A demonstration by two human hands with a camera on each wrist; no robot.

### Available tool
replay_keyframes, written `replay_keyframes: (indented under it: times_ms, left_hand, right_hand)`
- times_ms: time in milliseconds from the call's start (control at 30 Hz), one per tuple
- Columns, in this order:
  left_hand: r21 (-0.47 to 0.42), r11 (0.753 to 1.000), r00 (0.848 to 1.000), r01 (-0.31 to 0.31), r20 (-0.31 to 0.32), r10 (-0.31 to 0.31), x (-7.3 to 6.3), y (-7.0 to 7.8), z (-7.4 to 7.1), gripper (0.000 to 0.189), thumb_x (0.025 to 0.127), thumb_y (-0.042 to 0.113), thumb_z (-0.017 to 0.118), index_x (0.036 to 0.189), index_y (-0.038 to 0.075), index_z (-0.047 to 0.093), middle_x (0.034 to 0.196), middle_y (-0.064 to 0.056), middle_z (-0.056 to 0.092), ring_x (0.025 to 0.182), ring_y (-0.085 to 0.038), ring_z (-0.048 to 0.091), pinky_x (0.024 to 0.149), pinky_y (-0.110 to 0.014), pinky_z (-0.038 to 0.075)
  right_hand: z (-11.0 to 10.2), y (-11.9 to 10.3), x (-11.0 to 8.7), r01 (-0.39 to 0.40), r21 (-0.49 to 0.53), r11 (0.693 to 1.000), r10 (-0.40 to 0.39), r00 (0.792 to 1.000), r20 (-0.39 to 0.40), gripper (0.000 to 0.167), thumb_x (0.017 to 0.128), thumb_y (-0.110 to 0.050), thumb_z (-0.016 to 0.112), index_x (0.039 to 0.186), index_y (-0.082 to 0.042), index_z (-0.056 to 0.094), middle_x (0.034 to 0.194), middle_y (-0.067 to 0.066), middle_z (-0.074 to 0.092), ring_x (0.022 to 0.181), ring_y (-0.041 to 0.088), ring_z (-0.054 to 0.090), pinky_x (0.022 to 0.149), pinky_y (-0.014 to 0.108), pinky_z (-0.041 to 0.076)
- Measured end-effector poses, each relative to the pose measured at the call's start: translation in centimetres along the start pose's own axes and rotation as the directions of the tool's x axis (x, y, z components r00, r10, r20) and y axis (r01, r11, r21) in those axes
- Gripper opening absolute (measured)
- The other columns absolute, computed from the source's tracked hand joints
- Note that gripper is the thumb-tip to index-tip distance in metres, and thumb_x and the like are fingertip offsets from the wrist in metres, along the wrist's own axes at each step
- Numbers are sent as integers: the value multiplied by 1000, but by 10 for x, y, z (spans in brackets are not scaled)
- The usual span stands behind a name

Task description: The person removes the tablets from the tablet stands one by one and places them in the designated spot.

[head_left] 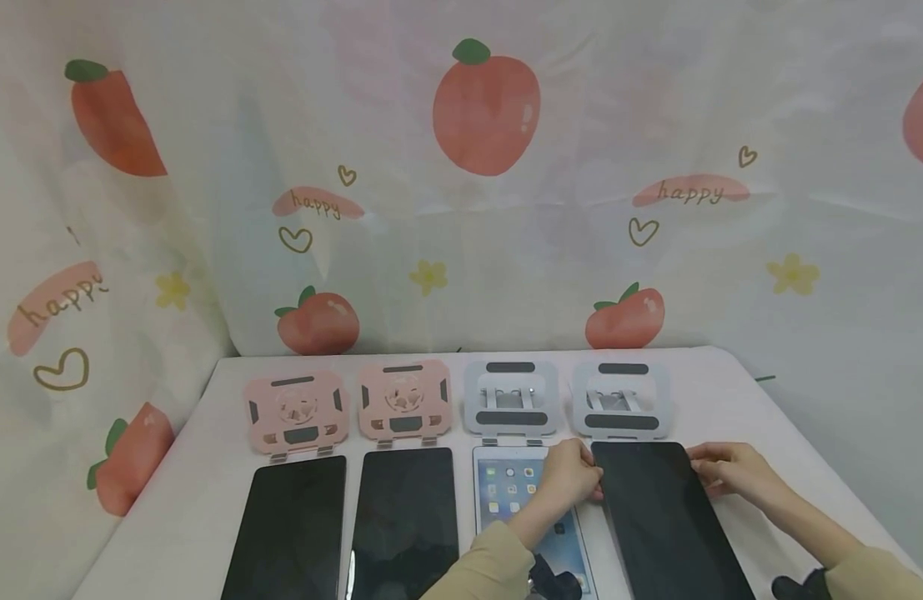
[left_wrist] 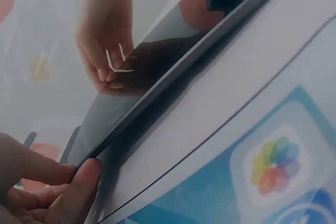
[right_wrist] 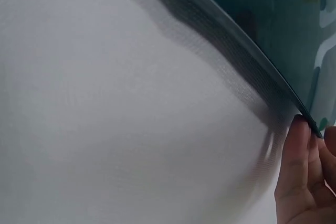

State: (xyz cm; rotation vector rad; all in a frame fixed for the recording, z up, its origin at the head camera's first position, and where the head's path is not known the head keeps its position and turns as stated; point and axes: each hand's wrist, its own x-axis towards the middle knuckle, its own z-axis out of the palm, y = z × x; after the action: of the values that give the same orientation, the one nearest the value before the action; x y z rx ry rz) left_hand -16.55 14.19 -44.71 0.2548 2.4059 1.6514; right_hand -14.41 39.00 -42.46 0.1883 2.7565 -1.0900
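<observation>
A black-screened tablet (head_left: 667,517) lies at the right end of a row, its far end tilted up with a shadow gap beneath in the wrist views. At its far left corner, my left hand (head_left: 569,477) pinches the edge between thumb and finger. My right hand (head_left: 734,473) grips the opposite edge near the far right corner, with fingers (right_wrist: 298,150) under the rim in the right wrist view. Just beyond the tablet's far edge stands a light blue folding stand (head_left: 621,398). Beneath my left forearm is a white tablet (head_left: 499,492) with its home screen lit.
Two more dark tablets (head_left: 292,525) (head_left: 404,521) lie to the left on the white tabletop (head_left: 787,500). Behind them are two pink stands (head_left: 297,412) (head_left: 404,400), and another light blue stand (head_left: 512,398) is behind the lit tablet. A fruit-printed curtain (head_left: 506,267) hangs behind the table.
</observation>
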Motion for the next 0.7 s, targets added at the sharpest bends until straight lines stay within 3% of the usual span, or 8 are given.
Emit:
replay_keyframes:
  times_ms: [167,433,700]
  left_hand:
    - [38,999,1000,-5,0,5,-3,-1,0,9,82,-2,67,78,2,60,57,-2,59,45,-12,64,43,-13,48]
    - [149,986,998,-69,13,68,-6,-3,-1,5,81,-1,65,77,-1,62,57,-3,58,40,-3,58,40,-12,44]
    - [210,971,993,-119,11,119,-6,-4,1,8,80,-3,64,73,-1,62,52,-3,57,36,0,52,36,-11,41]
  right_hand:
    - [2,-1,-3,-19,-3,1000,19,1000,4,37,93,-9,51,118,18,54,84,7,67,73,13,60,62,27,57]
    - [9,-3,-6,-38,-11,999,38,999,-13,37,93,-8,50,117,19,54,84,8,67,72,14,60,60,26,57]
    - [9,-4,-10,1,-57,998,-2,1000,-18,35,94,-9,51,116,18,56,79,5,65,69,11,58,59,23,55]
